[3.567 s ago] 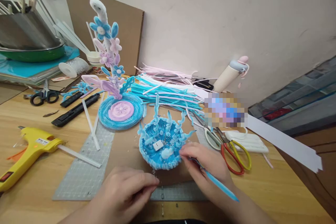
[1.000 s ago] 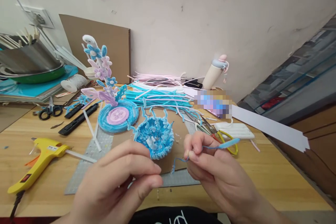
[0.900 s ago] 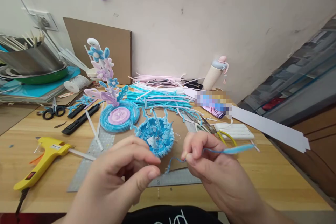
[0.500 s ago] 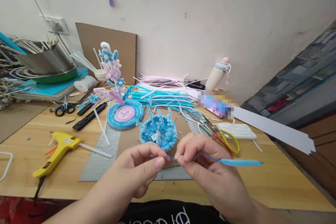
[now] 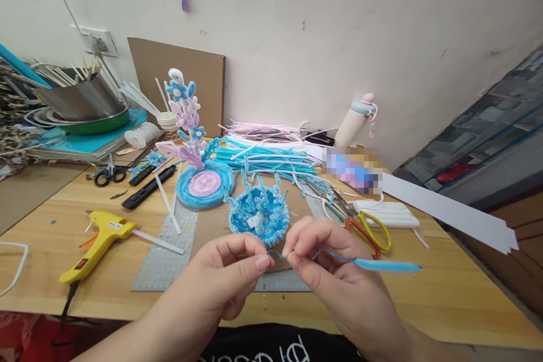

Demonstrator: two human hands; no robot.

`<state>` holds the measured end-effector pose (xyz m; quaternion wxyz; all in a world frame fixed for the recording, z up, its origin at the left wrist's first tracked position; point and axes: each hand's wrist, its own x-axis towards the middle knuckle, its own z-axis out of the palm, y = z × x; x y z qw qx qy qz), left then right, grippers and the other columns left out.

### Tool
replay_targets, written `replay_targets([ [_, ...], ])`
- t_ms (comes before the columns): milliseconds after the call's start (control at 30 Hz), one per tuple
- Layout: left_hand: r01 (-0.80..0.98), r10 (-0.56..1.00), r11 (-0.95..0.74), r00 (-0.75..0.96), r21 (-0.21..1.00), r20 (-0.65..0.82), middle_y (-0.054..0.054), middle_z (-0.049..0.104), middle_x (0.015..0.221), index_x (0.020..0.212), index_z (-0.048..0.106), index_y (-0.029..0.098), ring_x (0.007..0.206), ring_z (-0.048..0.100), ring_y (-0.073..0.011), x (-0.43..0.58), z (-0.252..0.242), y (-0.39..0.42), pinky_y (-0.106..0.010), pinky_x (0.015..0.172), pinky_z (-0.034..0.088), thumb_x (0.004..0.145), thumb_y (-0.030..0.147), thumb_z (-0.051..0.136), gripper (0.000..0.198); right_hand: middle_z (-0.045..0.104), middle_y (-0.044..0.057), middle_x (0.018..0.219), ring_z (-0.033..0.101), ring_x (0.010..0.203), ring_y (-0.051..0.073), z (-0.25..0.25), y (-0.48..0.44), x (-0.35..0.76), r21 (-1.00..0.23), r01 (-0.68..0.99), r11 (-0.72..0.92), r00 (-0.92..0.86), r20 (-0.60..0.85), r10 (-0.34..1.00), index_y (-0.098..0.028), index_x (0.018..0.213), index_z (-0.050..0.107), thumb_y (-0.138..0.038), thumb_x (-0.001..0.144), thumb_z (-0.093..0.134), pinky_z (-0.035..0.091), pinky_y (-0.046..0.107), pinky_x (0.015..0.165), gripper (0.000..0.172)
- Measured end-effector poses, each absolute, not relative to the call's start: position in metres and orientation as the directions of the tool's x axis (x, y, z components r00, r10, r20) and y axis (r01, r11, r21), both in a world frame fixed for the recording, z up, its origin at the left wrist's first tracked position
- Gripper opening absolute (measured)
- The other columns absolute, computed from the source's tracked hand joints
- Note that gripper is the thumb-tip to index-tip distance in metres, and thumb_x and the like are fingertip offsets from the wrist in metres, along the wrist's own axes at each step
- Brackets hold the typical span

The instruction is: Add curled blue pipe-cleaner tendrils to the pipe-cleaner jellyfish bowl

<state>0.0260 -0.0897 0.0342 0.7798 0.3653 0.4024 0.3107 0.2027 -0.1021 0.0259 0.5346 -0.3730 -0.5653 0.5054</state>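
A blue pipe cleaner (image 5: pixel 388 265) runs across in front of me, fuzzy at its right end and stripped to thin, wavy wire toward the left. Thumb and forefinger of my left hand (image 5: pixel 235 271) pinch the wire's left end. My right hand (image 5: pixel 331 266) pinches the same wire a short way along, and the fuzzy end sticks out beyond its fingers. Just behind my fingertips sits a blue pipe-cleaner bowl (image 5: pixel 278 203) with curly strands on its rim and a small light-blue figure inside. Left of it, a pipe-cleaner flower stem (image 5: pixel 190 119) rises by a coiled blue-and-pink disc (image 5: pixel 184 195).
A yellow glue gun (image 5: pixel 99 240) lies at left with a glue stick in it. Black scissors (image 5: pixel 110 172) and a box cutter (image 5: pixel 148 186) lie behind it. Blue pipe cleaners (image 5: pixel 263 158) pile up at the back. Yellow-and-red-handled tools (image 5: pixel 373 229) and a bottle (image 5: pixel 353 121) are at right.
The whole view has shifted slightly, so the table things appear a little further right. Both hands keep their pinch on the wire, with hardly any movement.
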Motion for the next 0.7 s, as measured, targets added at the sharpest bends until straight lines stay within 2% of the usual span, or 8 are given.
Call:
replay_targets([
  [33, -0.193, 0.787, 0.532, 0.471, 0.825, -0.397, 0.012, 0.028, 0.047, 0.075, 0.056, 0.018, 0.042, 0.013, -0.0032, 0.026, 0.034, -0.090, -0.019, 0.039, 0.008, 0.072, 0.046, 0.075, 0.033, 0.059, -0.003, 0.088, 0.052, 0.069, 0.011, 0.025, -0.103, 0.203, -0.979, -0.092, 0.182, -0.170, 0.196, 0.966, -0.030, 0.088, 0.061, -0.017, 0.086, 0.066, 0.042, 0.022, 0.058, 0.014],
  [133, -0.218, 0.791, 0.527, 0.479, 0.822, -0.380, 0.012, 0.027, 0.046, 0.073, 0.056, 0.018, 0.042, 0.012, -0.0032, 0.024, 0.032, -0.089, -0.019, 0.039, 0.008, 0.073, 0.043, 0.075, 0.032, 0.058, -0.002, 0.095, 0.050, 0.065, 0.010, 0.021, -0.103, 0.204, -0.985, 0.006, 0.175, -0.245, 0.168, 0.955, -0.035, 0.108, 0.059, -0.020, 0.082, 0.071, 0.042, 0.022, 0.056, 0.032],
  [267, -0.266, 0.727, 0.609, 0.563, 0.747, -0.393, 0.011, 0.027, 0.049, 0.074, 0.057, 0.018, 0.044, 0.011, -0.0033, 0.023, 0.029, -0.088, -0.016, 0.038, 0.007, 0.075, 0.038, 0.075, 0.027, 0.059, 0.000, 0.086, 0.057, 0.077, 0.014, 0.016, -0.097, 0.202, -0.880, 0.095, 0.466, -0.246, 0.433, 0.867, -0.027, 0.091, 0.067, -0.018, 0.085, 0.068, 0.046, 0.024, 0.061, 0.010],
  [367, -0.291, 0.686, 0.663, 0.604, 0.690, -0.405, 0.010, 0.026, 0.051, 0.073, 0.057, 0.017, 0.045, 0.011, -0.0044, 0.024, 0.027, -0.087, -0.015, 0.038, 0.008, 0.075, 0.033, 0.074, 0.024, 0.062, 0.001, 0.078, 0.060, 0.069, 0.012, 0.015, -0.091, 0.202, -0.737, 0.142, 0.661, -0.256, 0.617, 0.744, -0.021, 0.088, 0.067, -0.018, 0.087, 0.066, 0.048, 0.023, 0.059, 0.003],
  [433, -0.290, 0.653, 0.695, 0.638, 0.658, -0.409, 0.010, 0.024, 0.049, 0.071, 0.057, 0.016, 0.045, 0.011, -0.0047, 0.024, 0.024, -0.088, -0.015, 0.037, 0.008, 0.075, 0.030, 0.074, 0.022, 0.063, 0.002, 0.074, 0.061, 0.067, 0.012, 0.016, -0.090, 0.202, -0.642, 0.193, 0.742, -0.273, 0.691, 0.670, -0.017, 0.086, 0.066, -0.020, 0.091, 0.061, 0.049, 0.022, 0.059, 0.007],
  [533, -0.291, 0.616, 0.731, 0.672, 0.617, -0.412, 0.010, 0.028, 0.049, 0.070, 0.056, 0.016, 0.043, 0.013, -0.0040, 0.025, 0.022, -0.089, -0.014, 0.036, 0.009, 0.075, 0.026, 0.073, 0.020, 0.064, 0.004, 0.072, 0.063, 0.066, 0.012, 0.017, -0.092, 0.203, -0.568, 0.293, 0.769, -0.249, 0.731, 0.635, -0.015, 0.082, 0.064, -0.021, 0.095, 0.056, 0.050, 0.020, 0.060, 0.017],
  [700, -0.292, 0.598, 0.750, 0.682, 0.593, -0.422, 0.008, 0.035, 0.052, 0.070, 0.057, 0.015, 0.042, 0.018, -0.0021, 0.026, 0.021, -0.089, -0.013, 0.036, 0.010, 0.071, 0.025, 0.076, 0.020, 0.065, 0.001, 0.070, 0.062, 0.066, 0.011, 0.016, -0.098, 0.203, -0.610, 0.345, 0.713, -0.153, 0.713, 0.684, -0.016, 0.079, 0.063, -0.022, 0.093, 0.058, 0.049, 0.019, 0.061, 0.016],
])
